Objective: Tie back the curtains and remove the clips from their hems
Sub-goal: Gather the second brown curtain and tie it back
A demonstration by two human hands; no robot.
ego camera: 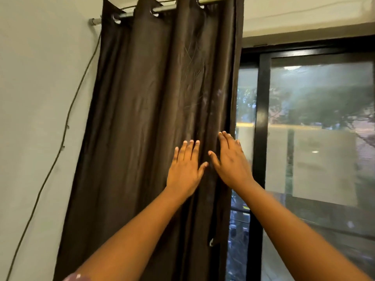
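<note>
A dark brown curtain (154, 110) hangs in folds from a metal rod (142, 12) by eyelets, gathered at the left side of the window. My left hand (185, 169) lies flat against the cloth with its fingers spread. Just to its right, my right hand (231, 159) is open too, fingers stretched toward the curtain's right edge. Neither hand holds anything. Low on that right edge a small pale object (211, 241) shows at a fold; I cannot tell whether it is a clip. The hem is out of view.
A dark cable (67, 126) runs down the pale wall (36, 98) left of the curtain. To the right stands a black-framed window (261, 126) with a mesh screen (320, 128), trees outside.
</note>
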